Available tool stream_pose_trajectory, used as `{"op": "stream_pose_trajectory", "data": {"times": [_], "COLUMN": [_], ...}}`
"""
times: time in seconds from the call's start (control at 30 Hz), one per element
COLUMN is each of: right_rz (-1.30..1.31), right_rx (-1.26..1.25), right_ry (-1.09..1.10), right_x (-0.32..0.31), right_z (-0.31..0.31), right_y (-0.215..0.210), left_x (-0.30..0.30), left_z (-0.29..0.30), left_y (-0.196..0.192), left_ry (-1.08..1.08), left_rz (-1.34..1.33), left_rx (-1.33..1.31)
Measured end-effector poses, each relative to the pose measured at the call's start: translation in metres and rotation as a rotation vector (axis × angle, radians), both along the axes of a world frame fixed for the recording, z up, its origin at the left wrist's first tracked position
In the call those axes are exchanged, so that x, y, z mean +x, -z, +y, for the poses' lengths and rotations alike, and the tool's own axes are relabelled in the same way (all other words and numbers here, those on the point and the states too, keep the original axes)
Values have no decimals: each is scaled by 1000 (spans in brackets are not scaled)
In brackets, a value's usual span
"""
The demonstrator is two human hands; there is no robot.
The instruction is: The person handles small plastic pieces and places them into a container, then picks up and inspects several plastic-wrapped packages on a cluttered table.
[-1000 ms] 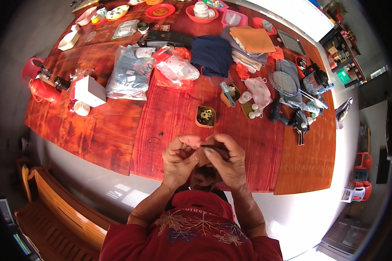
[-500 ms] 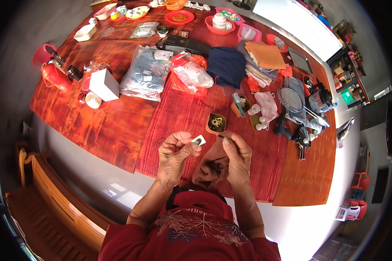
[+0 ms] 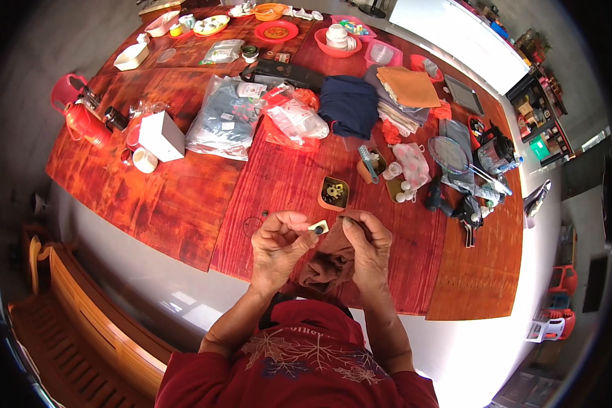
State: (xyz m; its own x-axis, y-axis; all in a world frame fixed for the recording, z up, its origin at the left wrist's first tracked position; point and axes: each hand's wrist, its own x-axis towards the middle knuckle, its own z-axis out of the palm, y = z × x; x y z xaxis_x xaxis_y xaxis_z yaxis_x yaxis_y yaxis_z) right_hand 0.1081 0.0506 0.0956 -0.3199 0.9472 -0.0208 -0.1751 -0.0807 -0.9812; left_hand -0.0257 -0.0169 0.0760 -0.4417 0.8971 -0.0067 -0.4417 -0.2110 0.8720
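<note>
While the left hand (image 3: 275,253) pinches a small pale square (image 3: 318,227) with a dark round spot on it between thumb and fingers, the right hand (image 3: 370,246) has thumb and forefinger closed on the upper edge of a brown cloth (image 3: 332,261). Both hands are held side by side over the near part of a red wooden table (image 3: 183,221). The square sticks out from the left fingertips toward the right hand; the cloth falls below the right hand in loose, crumpled folds. Whether its lowest fold rests on the wood or hangs just above is hard to tell from overhead.

Dropping the square looks like the main risk: only one side of it is gripped, so a small slip of the thumb could lose it in the folds. The cloth is pinched at a narrow spot, so its own weight could pull it free and, this close to the near edge, let it slide to the floor (image 3: 136,262). Just beyond the hands stands a small tub (image 3: 332,207) of yellow and dark bits (image 3: 334,191); a careless push to the far side might tip it and scatter them.
</note>
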Motion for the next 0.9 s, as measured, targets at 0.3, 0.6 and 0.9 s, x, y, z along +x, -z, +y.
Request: {"op": "stream_pose_trajectory", "data": {"times": [0.3, 0.6, 0.9], "right_rz": [-314, -29, -162], "right_rx": [347, -82, 228], "right_ry": [-277, -152, -179], "right_x": [7, 7, 10], "right_z": [-1, -12, 2], "right_y": [-5, 15, -7], "left_x": [4, 16, 2], "left_z": [-4, -6, -4], "left_y": [9, 19, 12], "left_ry": [77, 2, 189], "left_rz": [442, 244, 119], "left_rx": [102, -11, -77]}}
